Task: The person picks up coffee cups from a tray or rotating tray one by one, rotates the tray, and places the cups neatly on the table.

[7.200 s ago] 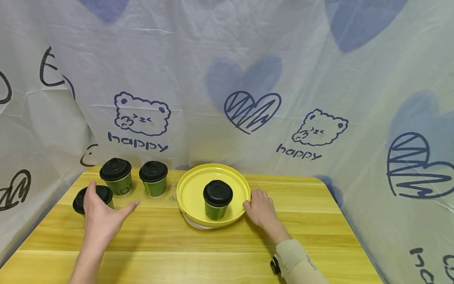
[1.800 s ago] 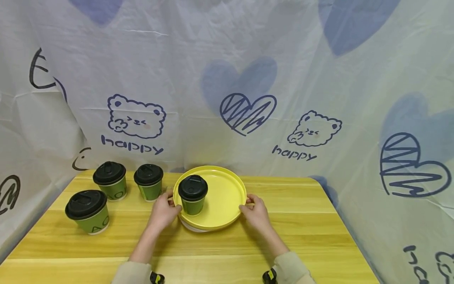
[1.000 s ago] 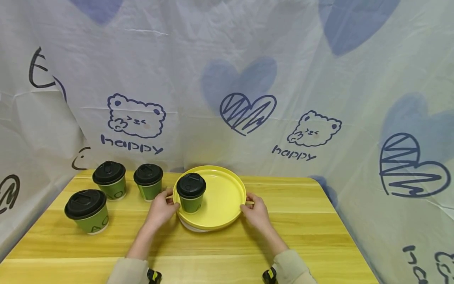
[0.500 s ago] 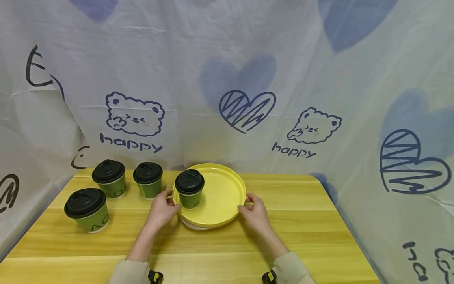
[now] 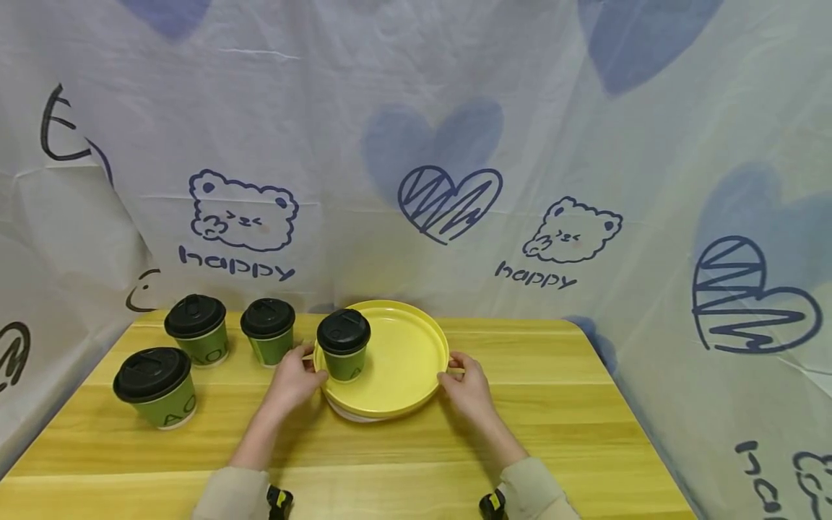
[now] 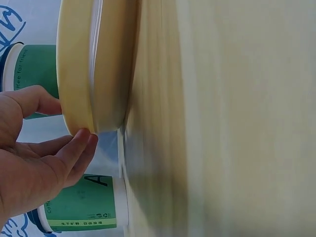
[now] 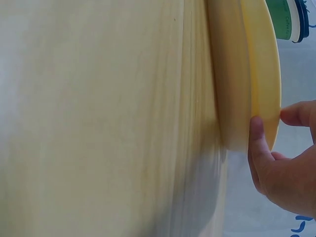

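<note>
A round yellow tray (image 5: pixel 403 372) sits on a low round base (image 5: pixel 354 417) at the middle of the table. On the tray's left side stands a green paper coffee cup (image 5: pixel 344 365) with a black lid. My left hand (image 5: pixel 294 379) pinches the tray's left rim; in the left wrist view its thumb (image 6: pixel 47 102) is at the upper edge and its fingers (image 6: pixel 79 153) press the outer wall from below. Opposite it, my right hand (image 5: pixel 469 383) pinches the right rim, thumb and fingers on either side of the yellow wall (image 7: pixel 266 74).
Three more lidded green cups stand left of the tray: a near cup (image 5: pixel 162 397), a back cup (image 5: pixel 198 332) and another cup (image 5: pixel 269 336) close to my left hand. A printed cloth (image 5: pixel 364 144) hangs behind the wooden table (image 5: pixel 403 477) and at both sides.
My left hand has gone from the near left cup to the tray's left rim. The cup on the tray has shifted from the front to the left side, round with the tray.
</note>
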A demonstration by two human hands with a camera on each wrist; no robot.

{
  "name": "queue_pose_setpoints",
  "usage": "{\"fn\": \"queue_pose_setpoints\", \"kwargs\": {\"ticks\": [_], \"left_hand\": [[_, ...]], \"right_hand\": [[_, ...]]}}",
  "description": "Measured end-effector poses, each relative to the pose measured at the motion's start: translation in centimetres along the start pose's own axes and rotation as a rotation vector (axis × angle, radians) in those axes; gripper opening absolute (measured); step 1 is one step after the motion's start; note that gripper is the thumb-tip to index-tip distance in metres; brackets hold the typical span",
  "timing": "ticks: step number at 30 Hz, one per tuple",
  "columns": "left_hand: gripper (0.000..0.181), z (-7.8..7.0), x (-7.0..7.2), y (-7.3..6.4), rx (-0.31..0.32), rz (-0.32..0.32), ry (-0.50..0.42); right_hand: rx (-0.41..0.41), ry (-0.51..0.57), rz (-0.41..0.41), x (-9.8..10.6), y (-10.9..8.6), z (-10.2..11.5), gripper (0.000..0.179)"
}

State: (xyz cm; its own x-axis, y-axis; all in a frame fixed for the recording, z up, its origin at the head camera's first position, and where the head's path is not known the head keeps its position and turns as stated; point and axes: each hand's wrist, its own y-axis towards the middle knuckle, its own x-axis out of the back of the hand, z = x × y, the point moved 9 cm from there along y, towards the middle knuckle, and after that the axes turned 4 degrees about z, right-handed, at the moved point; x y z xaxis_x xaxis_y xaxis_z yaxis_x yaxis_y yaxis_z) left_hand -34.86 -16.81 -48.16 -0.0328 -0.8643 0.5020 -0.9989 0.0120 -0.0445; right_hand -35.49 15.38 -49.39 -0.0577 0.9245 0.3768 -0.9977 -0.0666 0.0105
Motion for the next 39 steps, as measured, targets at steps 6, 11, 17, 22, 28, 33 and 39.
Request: {"fn": "queue_pose_setpoints", "kwargs": {"ticks": [6,11,17,22,28,33,39], "left_hand": [[0.068,0.0,0.1,0.1,0.005,-0.001,0.007],[0.070,-0.1,-0.2,-0.1,0.004,-0.003,-0.015],[0.070,-0.3,-0.4,-0.5,-0.002,-0.019,-0.011],[0.069,-0.4,-0.5,-0.8,-0.015,-0.027,-0.003],[0.070,0.1,-0.6,-0.7,-0.004,-0.018,0.000],[0.071,0.1,-0.6,-0.5,-0.014,-0.013,0.009],[0.072,-0.1,-0.5,-0.3,-0.024,-0.011,0.015]], "right_hand": [[0.014,-0.029,-0.003,-0.1,-0.2,0.2,0.057],[0.026,-0.016,-0.007,-0.1,-0.3,0.2,0.057],[0.014,-0.005,-0.007,-0.3,-0.6,0.1,0.061],[-0.002,0.015,-0.009,-0.4,-1.0,0.1,0.063],[0.009,-0.099,-0.035,-0.1,-0.8,0.4,0.059],[0.026,-0.316,-0.065,0.3,-0.1,0.6,0.047],[0.086,-0.543,-0.068,0.4,1.1,1.1,0.036]]}}
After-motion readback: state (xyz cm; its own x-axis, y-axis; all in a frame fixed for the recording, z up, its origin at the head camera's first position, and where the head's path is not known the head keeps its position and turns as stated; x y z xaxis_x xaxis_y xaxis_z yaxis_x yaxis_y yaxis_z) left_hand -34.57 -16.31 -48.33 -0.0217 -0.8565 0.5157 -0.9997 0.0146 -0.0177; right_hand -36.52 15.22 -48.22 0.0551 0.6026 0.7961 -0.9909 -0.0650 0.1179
